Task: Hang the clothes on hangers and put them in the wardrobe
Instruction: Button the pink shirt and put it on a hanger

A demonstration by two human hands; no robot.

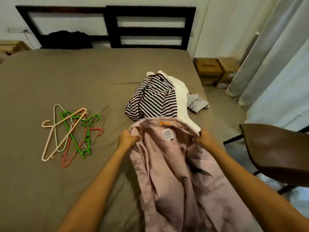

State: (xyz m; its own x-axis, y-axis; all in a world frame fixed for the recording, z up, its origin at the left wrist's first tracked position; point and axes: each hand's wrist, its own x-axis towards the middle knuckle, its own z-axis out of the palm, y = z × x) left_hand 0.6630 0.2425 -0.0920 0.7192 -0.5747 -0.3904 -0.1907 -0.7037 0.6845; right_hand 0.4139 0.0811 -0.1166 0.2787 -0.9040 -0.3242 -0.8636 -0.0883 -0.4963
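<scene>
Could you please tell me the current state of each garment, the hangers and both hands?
pink shirt: held by the collar, not on a hanger.
left hand: grips collar's left side.
right hand: grips collar's right side.
hangers: piled on the bed, unused.
striped shirt: crumpled on white garment.
grey garment: crumpled by bed's edge.

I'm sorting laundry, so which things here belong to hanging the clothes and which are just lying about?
Job: pale pink shirt gripped by left hand and right hand; black-and-white striped top; white garment; grey folded cloth; coloured plastic and wire hangers.
Lying about: brown leather-look chair; cardboard boxes; pale curtains.
</scene>
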